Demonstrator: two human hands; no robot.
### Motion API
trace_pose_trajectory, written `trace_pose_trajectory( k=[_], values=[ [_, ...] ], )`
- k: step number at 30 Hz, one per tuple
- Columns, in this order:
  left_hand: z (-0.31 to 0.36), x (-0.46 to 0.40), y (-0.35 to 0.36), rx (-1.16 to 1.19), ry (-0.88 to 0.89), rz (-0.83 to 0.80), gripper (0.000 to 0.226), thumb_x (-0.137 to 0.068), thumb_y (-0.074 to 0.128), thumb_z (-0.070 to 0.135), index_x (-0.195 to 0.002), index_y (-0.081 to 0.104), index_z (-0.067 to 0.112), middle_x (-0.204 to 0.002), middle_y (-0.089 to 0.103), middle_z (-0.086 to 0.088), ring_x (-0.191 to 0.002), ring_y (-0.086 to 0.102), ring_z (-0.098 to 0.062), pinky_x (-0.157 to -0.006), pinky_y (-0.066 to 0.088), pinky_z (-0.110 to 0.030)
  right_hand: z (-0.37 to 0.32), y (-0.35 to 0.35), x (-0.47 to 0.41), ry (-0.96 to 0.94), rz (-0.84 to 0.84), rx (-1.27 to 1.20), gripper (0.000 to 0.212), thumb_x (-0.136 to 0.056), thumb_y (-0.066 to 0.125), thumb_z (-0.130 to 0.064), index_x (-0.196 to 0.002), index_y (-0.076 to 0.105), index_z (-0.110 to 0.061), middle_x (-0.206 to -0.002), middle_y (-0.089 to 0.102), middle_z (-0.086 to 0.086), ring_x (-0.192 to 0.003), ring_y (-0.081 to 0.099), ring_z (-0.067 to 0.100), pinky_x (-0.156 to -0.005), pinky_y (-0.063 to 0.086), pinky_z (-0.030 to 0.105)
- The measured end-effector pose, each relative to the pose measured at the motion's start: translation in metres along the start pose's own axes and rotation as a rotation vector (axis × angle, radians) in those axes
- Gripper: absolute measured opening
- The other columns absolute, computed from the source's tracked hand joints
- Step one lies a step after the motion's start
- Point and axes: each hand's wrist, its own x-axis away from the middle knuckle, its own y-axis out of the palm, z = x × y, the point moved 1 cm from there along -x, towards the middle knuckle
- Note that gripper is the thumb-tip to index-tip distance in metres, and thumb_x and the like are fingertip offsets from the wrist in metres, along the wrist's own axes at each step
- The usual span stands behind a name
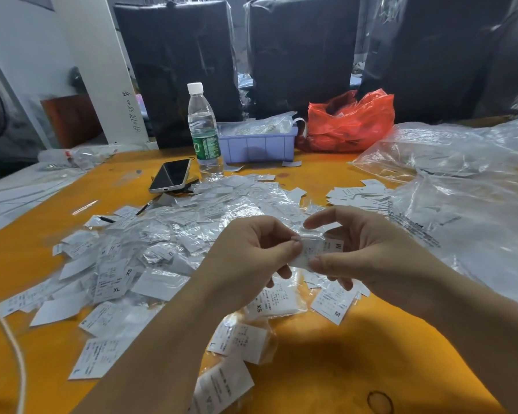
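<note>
Two hands hold one size label marked M above the orange table.

The left hand (pixel 251 258) pinches the left edge of the label (pixel 317 251) with curled thumb and fingers, and the right hand (pixel 365 252) pinches its right side; the label is in the air between them, over the near part of the table (pixel 326 354). Under and behind the hands lies a pile of bagged labels (pixel 174 234), too many to count. Farther back stand one water bottle (pixel 204 130), one phone (pixel 171 176), one purple bin (pixel 257 146) and one red plastic bag (pixel 350 124). Three black wrapped bundles (pixel 177 55) stand behind the table.
</note>
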Motion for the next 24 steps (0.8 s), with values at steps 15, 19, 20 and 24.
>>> trace_pose_trajectory(
  k=[15, 19, 20, 24],
  values=[
    [-0.005, -0.003, -0.008, 0.188, -0.187, -0.073, 0.033, -0.062, 0.080, 0.032, -0.078, 0.064, 0.009, -0.064, 0.056, -0.006, -0.047, 0.045, -0.010, -0.045, 0.039, -0.020, -0.002, -0.005, 0.002, 0.004, 0.041, -0.048, 0.032, -0.079, 0.071, 0.004, -0.107, 0.063, -0.010, -0.071, 0.066, 0.007, -0.061, 0.061, 0.019, -0.051, 0.051, 0.028],
    [-0.005, -0.003, -0.010, 0.214, -0.225, -0.115, 0.018, -0.079, 0.074, 0.029, -0.083, 0.068, 0.013, -0.075, 0.067, -0.006, -0.060, 0.058, -0.011, -0.048, 0.044, -0.021, 0.002, -0.002, 0.001, -0.007, 0.068, -0.028, 0.034, -0.077, 0.073, 0.006, -0.105, 0.062, -0.010, -0.068, 0.067, 0.005, -0.058, 0.059, 0.019, -0.049, 0.049, 0.027],
    [-0.005, -0.003, -0.011, 0.262, -0.233, -0.132, 0.018, -0.086, 0.069, 0.029, -0.089, 0.068, 0.012, -0.081, 0.069, -0.007, -0.063, 0.060, -0.013, -0.048, 0.044, -0.022, 0.003, -0.002, 0.000, -0.006, 0.082, -0.012, 0.033, -0.077, 0.074, 0.004, -0.105, 0.062, -0.011, -0.069, 0.069, 0.006, -0.058, 0.059, 0.018, -0.050, 0.049, 0.026],
    [-0.002, -0.002, -0.012, 0.223, -0.236, -0.141, 0.023, -0.091, 0.061, 0.031, -0.098, 0.067, 0.009, -0.081, 0.070, -0.004, -0.065, 0.060, -0.014, -0.048, 0.044, -0.021, 0.006, -0.001, -0.002, 0.010, 0.122, 0.049, 0.033, -0.078, 0.077, -0.002, -0.105, 0.062, -0.014, -0.073, 0.071, 0.007, -0.059, 0.060, 0.018, -0.055, 0.053, 0.029]
  ],
)
